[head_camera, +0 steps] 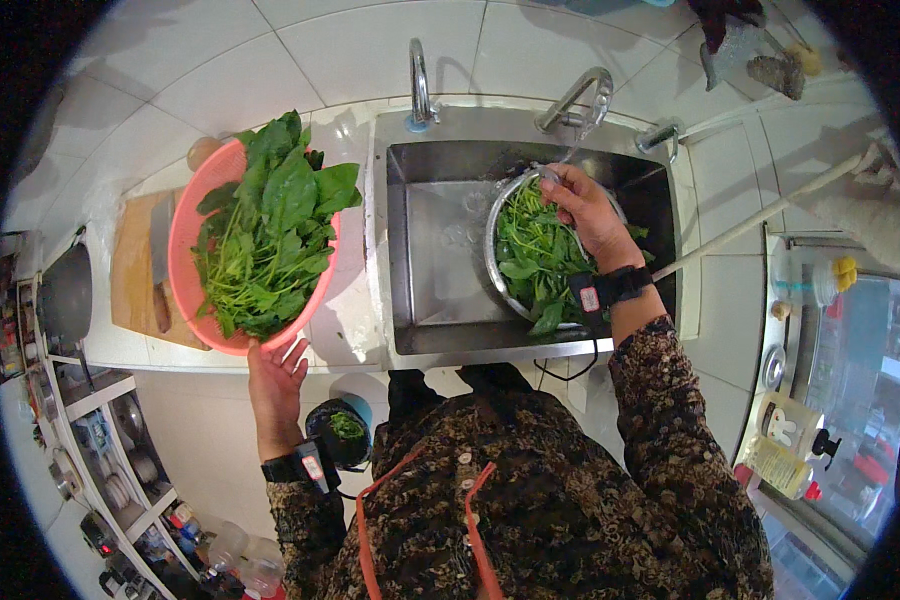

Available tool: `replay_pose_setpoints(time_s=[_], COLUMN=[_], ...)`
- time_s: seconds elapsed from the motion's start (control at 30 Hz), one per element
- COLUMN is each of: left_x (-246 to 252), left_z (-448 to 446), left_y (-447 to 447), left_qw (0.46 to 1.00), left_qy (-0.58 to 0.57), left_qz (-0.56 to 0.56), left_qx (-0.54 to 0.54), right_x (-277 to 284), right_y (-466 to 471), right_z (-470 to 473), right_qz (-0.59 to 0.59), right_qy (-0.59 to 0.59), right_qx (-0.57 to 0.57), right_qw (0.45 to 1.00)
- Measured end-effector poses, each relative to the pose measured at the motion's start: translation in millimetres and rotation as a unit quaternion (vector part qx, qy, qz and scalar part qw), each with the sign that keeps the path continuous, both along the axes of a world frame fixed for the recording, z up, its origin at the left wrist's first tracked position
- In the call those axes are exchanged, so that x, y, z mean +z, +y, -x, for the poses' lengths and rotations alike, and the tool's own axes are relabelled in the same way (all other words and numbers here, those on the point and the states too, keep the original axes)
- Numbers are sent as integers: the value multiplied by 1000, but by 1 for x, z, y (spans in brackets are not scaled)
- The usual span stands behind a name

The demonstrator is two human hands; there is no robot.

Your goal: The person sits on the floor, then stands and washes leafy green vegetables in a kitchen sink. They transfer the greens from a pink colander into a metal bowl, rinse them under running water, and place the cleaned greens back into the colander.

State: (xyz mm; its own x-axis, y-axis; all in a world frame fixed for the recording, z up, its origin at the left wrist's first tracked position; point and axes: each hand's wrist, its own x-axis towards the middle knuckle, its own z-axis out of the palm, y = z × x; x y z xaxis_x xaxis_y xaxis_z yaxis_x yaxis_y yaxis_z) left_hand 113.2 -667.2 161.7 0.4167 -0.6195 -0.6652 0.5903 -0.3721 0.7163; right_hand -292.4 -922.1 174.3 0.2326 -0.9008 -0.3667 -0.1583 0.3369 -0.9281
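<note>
A pink plastic basket (pixel 178 225) heaped with leafy greens (pixel 277 225) stands on the counter left of the sink. My left hand (pixel 277 382) is palm up at its near rim, fingers apart, holding nothing. In the right part of the steel sink (pixel 439 262) sits a round metal bowl (pixel 493 259) with more greens (pixel 529 240). Over the bowl is my right hand (pixel 589 210), thumb and fingers drawn together near its far rim; whether they pinch the rim is unclear. Water runs from the curved faucet (pixel 600 82) beside that hand.
A cleaver (pixel 162 240) lies on a wooden cutting board (pixel 131 255), partly under the basket. A second faucet (pixel 418 82) rises behind the sink. On the floor stands a dark bin (pixel 337 442) with green scraps. A pale pole (pixel 757 217) slants in from the right.
</note>
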Motion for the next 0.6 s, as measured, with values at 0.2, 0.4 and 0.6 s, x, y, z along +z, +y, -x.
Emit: replay_pose_setpoints(time_s=[0.2,0.4,0.6], left_x=[0,-1,2], left_z=[-1,-1,2], left_y=[1,2,1], left_qw=[1000,1000,1000], left_qy=[9,-5,-6], left_qz=[-4,-2,-10], left_qx=[7,-1,-1], right_x=[2,-8,-11], right_y=[0,-13,-14], right_z=[-4,-6,-12], right_qz=[-1,-88,-52], right_qy=[-67,-57,-214], right_qx=[-6,-112,-80], right_qw=[998,988,972])
